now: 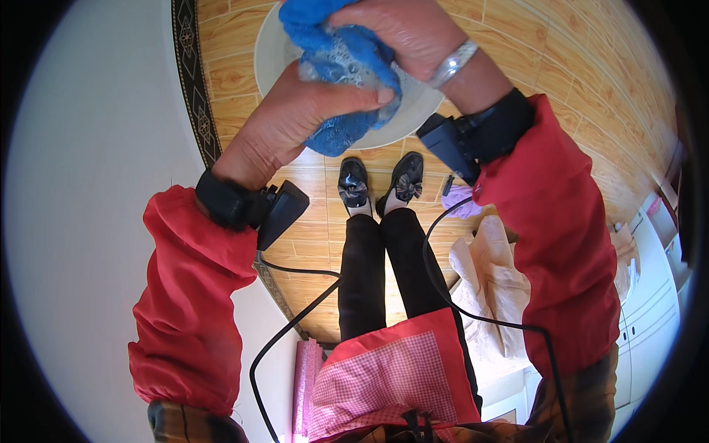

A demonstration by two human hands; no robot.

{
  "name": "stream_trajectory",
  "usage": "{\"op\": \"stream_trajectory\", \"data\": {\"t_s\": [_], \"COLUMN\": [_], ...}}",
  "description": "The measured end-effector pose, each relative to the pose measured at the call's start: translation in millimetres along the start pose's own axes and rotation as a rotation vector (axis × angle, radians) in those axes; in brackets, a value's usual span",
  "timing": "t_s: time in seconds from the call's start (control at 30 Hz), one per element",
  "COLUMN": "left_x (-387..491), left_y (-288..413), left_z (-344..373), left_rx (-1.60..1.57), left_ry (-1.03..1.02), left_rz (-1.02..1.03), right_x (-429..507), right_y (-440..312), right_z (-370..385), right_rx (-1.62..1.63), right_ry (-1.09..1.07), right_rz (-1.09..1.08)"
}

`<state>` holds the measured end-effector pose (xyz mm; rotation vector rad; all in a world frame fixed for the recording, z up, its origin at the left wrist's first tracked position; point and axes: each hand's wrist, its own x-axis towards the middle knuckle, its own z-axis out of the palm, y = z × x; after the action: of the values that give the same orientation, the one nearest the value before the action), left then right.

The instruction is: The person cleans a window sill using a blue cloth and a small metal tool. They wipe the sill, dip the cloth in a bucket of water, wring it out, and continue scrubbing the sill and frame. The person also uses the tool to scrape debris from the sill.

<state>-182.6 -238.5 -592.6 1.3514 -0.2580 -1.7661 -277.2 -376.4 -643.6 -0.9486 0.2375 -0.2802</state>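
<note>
A wet blue cloth (338, 130), covered in soap suds, is bunched between my two hands over a white basin (266, 61). My left hand (293, 113) grips the lower part of the cloth, its thumb pressed across the foam. Farther up, my right hand (407, 36) is closed on the cloth's upper part; the top of this hand runs to the picture's edge. Cloth and hands hide much of the basin's inside. A silver bracelet (457, 62) circles my right wrist, and a black strapped device sits on each forearm.
The basin stands on a wood-look tiled floor (299, 232) beside a white wall (94, 183) with a dark patterned border. Black cables (299, 321) hang from both wrist devices. A purple cloth (462, 200) lies on the floor to the right, near beige fabric (493, 277). White cabinets (651, 299) stand farther right.
</note>
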Motion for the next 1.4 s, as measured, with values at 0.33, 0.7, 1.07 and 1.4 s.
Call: {"op": "stream_trajectory", "data": {"t_s": [0.33,0.7,1.07,1.4], "left_x": [14,-20,-15,-23], "left_y": [-43,-39,-75,-78], "left_z": [-3,-30,-34,-84], "left_rx": [0.587,1.039,0.179,-0.666], "left_ry": [0.272,0.489,0.206,-0.831], "left_rz": [0.113,-0.08,0.049,-0.417], "right_x": [-9,14,-14,-55], "right_y": [49,96,63,18], "right_z": [27,64,31,27], "right_rx": [-0.16,-0.394,-0.217,0.189], "right_ry": [0.802,0.964,0.751,0.259], "right_rz": [0.233,0.37,0.294,0.124]}}
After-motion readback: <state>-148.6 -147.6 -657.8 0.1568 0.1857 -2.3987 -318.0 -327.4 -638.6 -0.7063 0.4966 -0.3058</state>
